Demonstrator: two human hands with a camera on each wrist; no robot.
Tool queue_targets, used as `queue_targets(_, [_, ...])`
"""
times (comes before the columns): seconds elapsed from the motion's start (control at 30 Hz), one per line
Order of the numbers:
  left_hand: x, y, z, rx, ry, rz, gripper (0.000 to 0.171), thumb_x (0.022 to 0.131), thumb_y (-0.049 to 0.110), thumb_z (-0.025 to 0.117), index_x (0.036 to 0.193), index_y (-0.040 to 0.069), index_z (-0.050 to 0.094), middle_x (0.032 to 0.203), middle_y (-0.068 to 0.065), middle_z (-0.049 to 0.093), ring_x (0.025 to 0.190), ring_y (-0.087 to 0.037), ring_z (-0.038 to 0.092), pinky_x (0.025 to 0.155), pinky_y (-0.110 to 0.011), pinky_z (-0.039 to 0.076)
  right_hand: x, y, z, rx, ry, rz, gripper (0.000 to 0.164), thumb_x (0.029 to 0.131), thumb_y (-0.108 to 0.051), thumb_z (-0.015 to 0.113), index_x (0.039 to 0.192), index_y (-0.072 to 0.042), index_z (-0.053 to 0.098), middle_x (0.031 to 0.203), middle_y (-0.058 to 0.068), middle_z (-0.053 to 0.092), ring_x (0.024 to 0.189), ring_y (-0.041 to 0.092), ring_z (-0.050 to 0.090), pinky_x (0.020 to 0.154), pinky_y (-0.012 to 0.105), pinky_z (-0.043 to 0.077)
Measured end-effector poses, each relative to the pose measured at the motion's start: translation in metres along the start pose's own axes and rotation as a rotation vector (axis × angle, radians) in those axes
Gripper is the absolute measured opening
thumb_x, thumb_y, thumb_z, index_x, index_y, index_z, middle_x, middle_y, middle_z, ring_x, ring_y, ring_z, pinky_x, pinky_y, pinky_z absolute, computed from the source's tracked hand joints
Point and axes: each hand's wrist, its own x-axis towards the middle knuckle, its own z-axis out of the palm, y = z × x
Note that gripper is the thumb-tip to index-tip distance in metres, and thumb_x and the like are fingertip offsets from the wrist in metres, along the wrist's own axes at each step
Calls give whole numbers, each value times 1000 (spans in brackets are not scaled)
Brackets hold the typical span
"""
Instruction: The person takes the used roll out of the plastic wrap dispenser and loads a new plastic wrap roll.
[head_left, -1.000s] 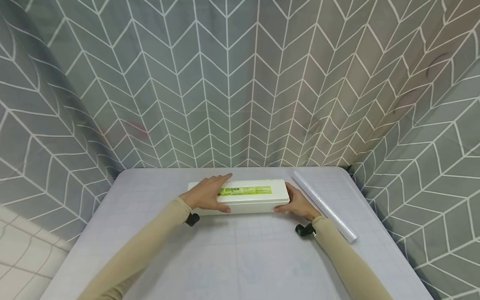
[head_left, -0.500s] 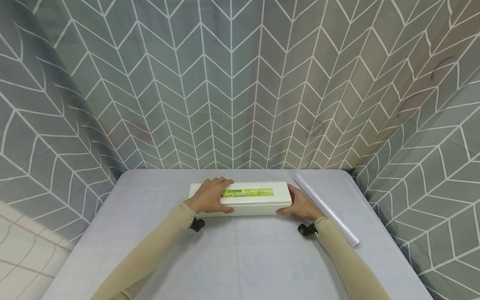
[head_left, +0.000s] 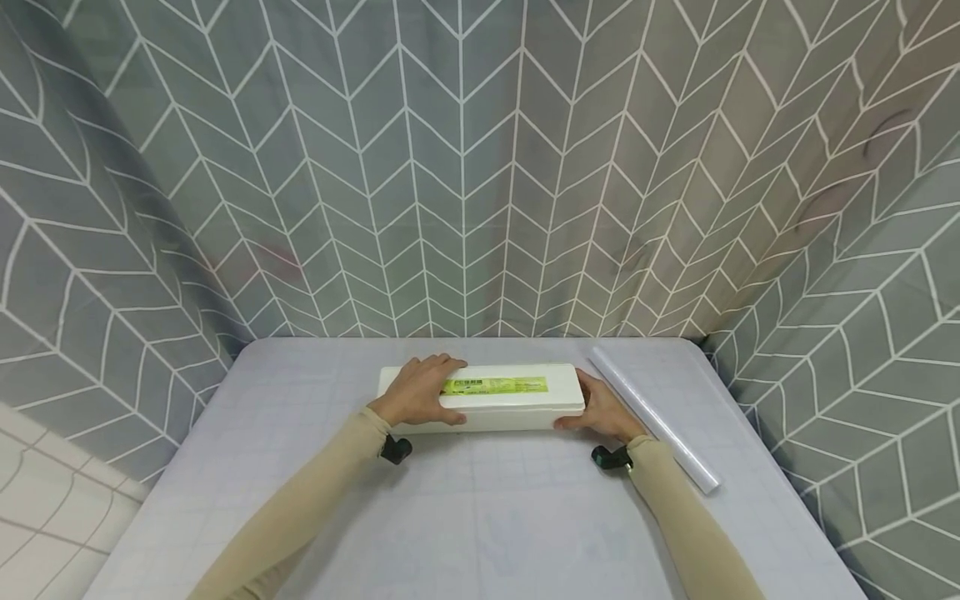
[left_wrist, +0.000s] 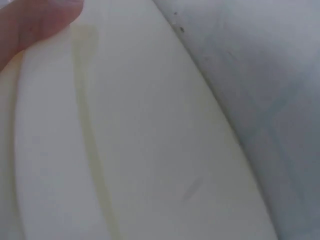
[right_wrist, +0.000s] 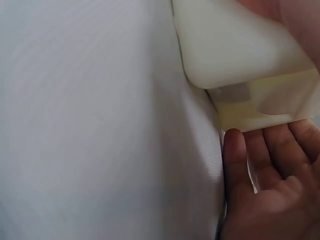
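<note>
A long white cling film box with a yellow-green label lies lengthwise on the table. My left hand grips it across the left part, thumb on the front side and fingers over the lid, covering part of the label. At the opposite end, my right hand holds the right end between a thumb at the front corner and fingers behind. The left wrist view shows the box's smooth white wall close up, a fingertip at its top left. In the right wrist view, fingers touch the box's end.
A clear roll of plastic film lies slanted on the table just right of my right hand. The pale cloth-covered table ends at a grey chevron-patterned curtain behind and at the sides. White tiles show at lower left.
The view shifts slightly in the first half second. Both hands stay on the box and the box keeps its place; hardly anything else differs.
</note>
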Motion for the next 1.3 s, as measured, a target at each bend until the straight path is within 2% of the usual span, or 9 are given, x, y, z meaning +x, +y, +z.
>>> queue_targets(0.37, [-3, 0, 1, 3, 9, 4, 95, 74, 54, 92, 151, 11, 57, 138, -7, 66, 114, -19, 61, 92, -45, 49, -3, 4, 4, 13, 12, -18, 95, 65, 1, 99, 148, 0, 52, 137, 19, 67, 111, 12, 67, 99, 22, 53])
queue_targets(0.57, [-4, -1, 2, 23, 35, 26, 94, 74, 53, 92, 150, 11, 58, 135, -6, 67, 110, -17, 59, 85, -38, 47, 1, 4, 5, 7, 16, -33, 92, 66, 0, 99, 147, -1, 54, 137, 17, 68, 111, 12, 68, 100, 22, 53])
queue_targets(0.87, [-9, 1, 4, 42, 77, 58, 95, 73, 52, 93, 150, 10, 58, 139, -7, 66, 117, -19, 61, 89, -42, 49, 0, 2, 4, -35, 21, -27, 90, 67, -4, 100, 146, -2, 56, 139, 16, 68, 117, 11, 67, 106, 23, 50])
queue_targets(1.1, [-10, 4, -2, 16, 124, 62, 94, 71, 48, 96, 148, 8, 60, 133, -7, 68, 106, -18, 63, 83, -39, 46, -1, -2, 2, -49, 54, 11, 92, 65, -5, 100, 146, -4, 57, 137, 15, 69, 114, 20, 66, 104, 37, 51])
queue_targets(1.3, [-13, -1, -10, 6, 110, 45, 91, 73, 47, 95, 147, 7, 61, 131, -8, 68, 105, -19, 62, 80, -38, 44, -1, -2, 2, -10, 31, 45, 97, 67, -3, 99, 151, -3, 52, 140, 16, 67, 118, 24, 66, 103, 32, 54])
